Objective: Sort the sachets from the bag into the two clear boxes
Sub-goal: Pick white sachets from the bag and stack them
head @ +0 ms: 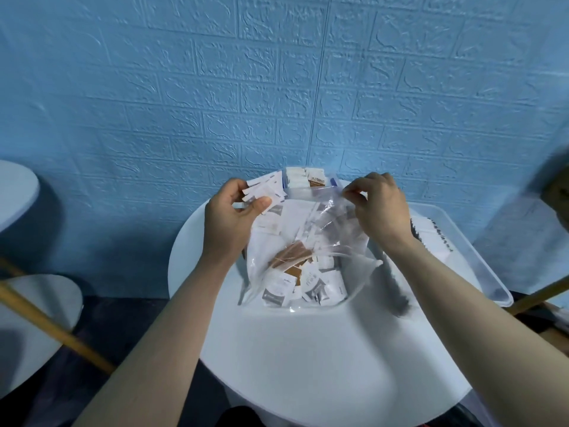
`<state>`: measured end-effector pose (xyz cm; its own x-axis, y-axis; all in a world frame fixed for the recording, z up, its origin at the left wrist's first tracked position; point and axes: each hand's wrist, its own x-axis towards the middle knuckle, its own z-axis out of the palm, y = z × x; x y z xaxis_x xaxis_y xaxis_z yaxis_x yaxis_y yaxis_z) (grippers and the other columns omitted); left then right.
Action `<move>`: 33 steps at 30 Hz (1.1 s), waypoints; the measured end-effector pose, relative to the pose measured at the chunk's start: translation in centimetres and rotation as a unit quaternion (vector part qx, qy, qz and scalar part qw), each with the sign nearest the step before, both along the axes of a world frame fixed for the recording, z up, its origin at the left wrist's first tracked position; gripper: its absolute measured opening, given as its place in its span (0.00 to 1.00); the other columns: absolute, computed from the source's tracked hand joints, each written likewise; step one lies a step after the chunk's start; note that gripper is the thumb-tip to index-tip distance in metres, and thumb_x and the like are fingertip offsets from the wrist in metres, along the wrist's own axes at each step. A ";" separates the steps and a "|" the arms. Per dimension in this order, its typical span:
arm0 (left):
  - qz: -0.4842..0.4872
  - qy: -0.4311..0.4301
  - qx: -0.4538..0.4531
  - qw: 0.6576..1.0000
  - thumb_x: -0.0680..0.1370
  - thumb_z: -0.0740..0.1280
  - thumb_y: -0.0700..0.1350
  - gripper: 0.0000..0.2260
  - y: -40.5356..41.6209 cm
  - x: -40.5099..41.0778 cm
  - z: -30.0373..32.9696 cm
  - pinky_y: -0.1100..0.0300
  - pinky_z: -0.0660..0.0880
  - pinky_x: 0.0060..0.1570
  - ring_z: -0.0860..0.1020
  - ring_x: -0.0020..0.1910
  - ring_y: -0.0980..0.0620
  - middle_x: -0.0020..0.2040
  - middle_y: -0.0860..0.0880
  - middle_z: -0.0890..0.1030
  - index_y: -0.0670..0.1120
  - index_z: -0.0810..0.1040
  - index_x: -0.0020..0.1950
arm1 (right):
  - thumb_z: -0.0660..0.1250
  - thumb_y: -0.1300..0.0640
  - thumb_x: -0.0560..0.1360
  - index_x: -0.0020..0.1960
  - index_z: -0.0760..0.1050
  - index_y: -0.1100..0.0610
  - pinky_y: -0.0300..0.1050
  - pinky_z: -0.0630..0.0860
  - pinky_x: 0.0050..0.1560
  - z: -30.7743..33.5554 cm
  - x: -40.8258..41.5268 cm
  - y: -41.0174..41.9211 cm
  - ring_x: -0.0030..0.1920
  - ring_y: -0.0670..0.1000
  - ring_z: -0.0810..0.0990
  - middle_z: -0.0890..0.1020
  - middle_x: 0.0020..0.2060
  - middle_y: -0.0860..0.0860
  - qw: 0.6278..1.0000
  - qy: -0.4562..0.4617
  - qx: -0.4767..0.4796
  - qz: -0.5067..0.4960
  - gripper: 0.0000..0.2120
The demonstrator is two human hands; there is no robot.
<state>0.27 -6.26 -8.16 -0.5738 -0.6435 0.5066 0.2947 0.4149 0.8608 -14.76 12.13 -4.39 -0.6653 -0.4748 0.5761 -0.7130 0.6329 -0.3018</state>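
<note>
Left hand (229,215) grips a fan of white sachets (264,192) while the right hand (377,208) pinches the clear bag's (308,257) rim — bag sits mid-surface (308,349), both boxes (462,241) behind it.

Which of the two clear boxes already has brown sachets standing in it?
The small box at the table's far edge, behind the bag, between both hands. The long box on the right holds only white sachets with dark print.
</note>
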 end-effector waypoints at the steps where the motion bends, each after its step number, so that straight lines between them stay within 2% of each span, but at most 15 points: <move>1: -0.003 0.001 0.002 1.000 0.72 0.74 0.40 0.08 0.1 0.0 -0.1 0.58 0.77 0.47 0.81 0.44 0.56 0.44 0.54 0.83 0.47 0.78 0.48 | 0.68 0.56 0.76 0.47 0.82 0.57 0.55 0.72 0.49 0.0 0.1 0.1 0.53 0.59 0.73 0.81 0.46 0.54 1.000 -0.002 -0.004 0.006 0.06; 4: -0.016 -0.008 0.024 1.000 0.73 0.74 0.38 0.09 0.1 0.3 -0.7 0.60 0.76 0.50 0.81 0.46 0.55 0.46 0.55 0.84 0.49 0.78 0.48 | 0.68 0.56 0.76 0.47 0.81 0.57 0.56 0.72 0.51 -0.4 0.3 0.4 0.54 0.58 0.73 0.80 0.47 0.54 0.999 -0.027 -0.022 0.014 0.05; 7: -0.047 -0.048 0.046 0.997 0.72 0.74 0.39 0.09 -0.2 0.5 -1.3 0.55 0.77 0.54 0.82 0.50 0.51 0.47 0.54 0.84 0.49 0.79 0.49 | 0.67 0.57 0.76 0.46 0.80 0.58 0.54 0.70 0.55 -1.0 0.3 0.4 0.56 0.57 0.73 0.79 0.51 0.53 0.998 -0.064 -0.002 0.020 0.05; 9: -0.067 -0.066 0.045 0.995 0.70 0.73 0.44 0.09 -0.4 0.8 -1.7 0.54 0.77 0.53 0.82 0.50 0.50 0.48 0.52 0.85 0.49 0.79 0.49 | 0.68 0.59 0.76 0.44 0.78 0.58 0.46 0.68 0.54 -1.2 0.3 0.4 0.54 0.54 0.75 0.77 0.52 0.53 0.988 -0.133 -0.049 0.056 0.03; 11: -0.077 -0.078 0.030 0.994 0.69 0.72 0.48 0.09 -0.5 1.1 -2.0 0.59 0.76 0.49 0.82 0.49 0.53 0.47 0.54 0.84 0.50 0.79 0.48 | 0.68 0.58 0.75 0.43 0.77 0.56 0.39 0.65 0.48 -1.1 0.3 0.6 0.52 0.51 0.75 0.77 0.52 0.53 0.974 -0.198 -0.089 0.070 0.03; 14: -0.064 -0.082 0.000 0.995 0.69 0.72 0.47 0.08 -0.5 1.3 -2.2 0.58 0.75 0.47 0.81 0.46 0.52 0.43 0.53 0.83 0.51 0.77 0.45 | 0.68 0.59 0.75 0.49 0.75 0.56 0.44 0.71 0.47 -1.2 -0.3 1.2 0.43 0.53 0.78 0.81 0.48 0.56 0.945 -0.305 -0.105 0.053 0.04; 16: -0.040 -0.061 -0.005 0.997 0.70 0.74 0.43 0.08 -0.4 1.3 -1.9 0.57 0.74 0.47 0.80 0.43 0.51 0.41 0.53 0.82 0.52 0.76 0.43 | 0.68 0.60 0.75 0.53 0.77 0.59 0.46 0.73 0.47 -1.2 -0.5 1.5 0.39 0.53 0.77 0.82 0.42 0.56 0.938 -0.339 -0.062 0.034 0.07; 18: -0.024 -0.029 0.001 0.999 0.72 0.74 0.38 0.11 -0.2 1.1 -1.4 0.58 0.74 0.48 0.80 0.42 0.55 0.41 0.56 0.82 0.53 0.76 0.43 | 0.68 0.62 0.74 0.44 0.79 0.55 0.45 0.73 0.45 -0.9 -0.7 1.9 0.40 0.52 0.78 0.82 0.37 0.52 0.951 -0.306 -0.040 0.021 0.03; 20: -0.022 0.004 0.007 1.000 0.72 0.73 0.38 0.11 0.0 0.9 -0.5 0.61 0.75 0.48 0.80 0.42 0.57 0.41 0.56 0.82 0.52 0.76 0.45 | 0.68 0.64 0.72 0.35 0.77 0.50 0.45 0.74 0.46 -0.1 -0.6 2.4 0.42 0.51 0.80 0.82 0.36 0.48 0.966 -0.245 -0.077 0.010 0.11; 21: -0.022 0.019 0.008 1.000 0.71 0.73 0.39 0.10 0.2 0.7 -0.1 0.62 0.76 0.48 0.80 0.43 0.57 0.42 0.56 0.82 0.52 0.76 0.46 | 0.67 0.64 0.71 0.35 0.77 0.49 0.47 0.75 0.48 0.3 -0.6 2.7 0.44 0.51 0.80 0.82 0.37 0.47 0.969 -0.223 -0.105 0.006 0.12; 25: -0.024 0.031 0.021 0.999 0.72 0.72 0.35 0.10 0.5 0.5 0.4 0.58 0.76 0.48 0.80 0.43 0.54 0.44 0.51 0.82 0.47 0.76 0.47 | 0.67 0.62 0.73 0.41 0.77 0.50 0.53 0.77 0.50 0.9 -0.3 2.9 0.46 0.55 0.80 0.83 0.40 0.50 0.978 -0.182 -0.100 0.014 0.07; 30: -0.026 0.048 0.036 0.998 0.71 0.72 0.43 0.08 0.3 0.4 0.7 0.60 0.73 0.40 0.80 0.41 0.55 0.43 0.52 0.83 0.53 0.77 0.45 | 0.64 0.61 0.75 0.43 0.75 0.49 0.49 0.73 0.43 1.0 0.1 2.9 0.42 0.54 0.78 0.81 0.37 0.50 0.980 -0.137 -0.142 0.031 0.07; 33: -0.015 0.017 0.024 0.999 0.71 0.71 0.43 0.08 0.0 0.2 0.0 0.55 0.76 0.44 0.81 0.43 0.52 0.45 0.51 0.82 0.52 0.76 0.47 | 0.60 0.62 0.77 0.50 0.75 0.54 0.48 0.69 0.40 0.0 0.3 2.2 0.43 0.58 0.76 0.78 0.39 0.51 0.984 -0.148 -0.093 0.029 0.07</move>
